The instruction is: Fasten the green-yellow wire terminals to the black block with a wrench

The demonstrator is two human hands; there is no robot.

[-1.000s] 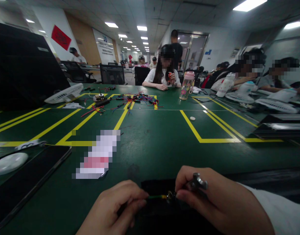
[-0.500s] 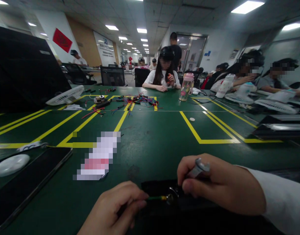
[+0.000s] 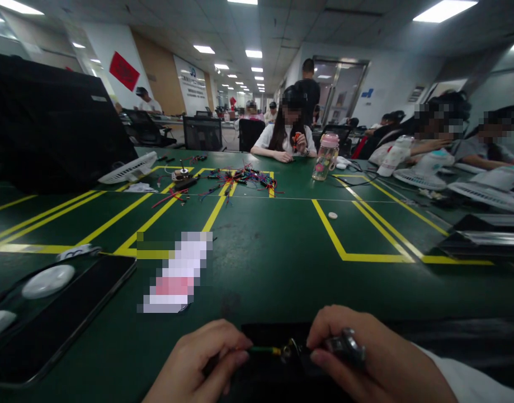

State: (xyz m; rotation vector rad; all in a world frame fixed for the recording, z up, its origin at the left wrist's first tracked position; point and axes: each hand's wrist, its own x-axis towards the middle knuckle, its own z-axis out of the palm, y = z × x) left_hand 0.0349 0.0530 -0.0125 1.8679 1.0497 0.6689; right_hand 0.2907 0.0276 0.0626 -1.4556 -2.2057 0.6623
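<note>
My left hand (image 3: 202, 358) is closed in a pinch on a thin green wire (image 3: 260, 349) with a yellow stretch near its tip. At that tip a small ring-shaped metal end (image 3: 287, 354) sits against a dark part. My right hand (image 3: 366, 358) is closed around a silver tool, which looks like an open-end wrench (image 3: 349, 344); its end sticks out above the fingers. The right fingertips are close to the ring-shaped end, over a black object (image 3: 273, 330) at the table's near edge. The details of that dark object are hard to make out.
On the green table (image 3: 265, 268) lie a blurred pale item (image 3: 185, 263), a black phone-like slab (image 3: 72, 319) and a white mouse-like object (image 3: 49, 281). Farther off are a tangle of wires (image 3: 244, 178), a pink-lidded bottle (image 3: 325, 158) and a person (image 3: 282, 134).
The whole view has tilted up and shifted slightly left. My right hand has come lower, and the silver tool has turned. My left hand keeps its pinch on the wire.
</note>
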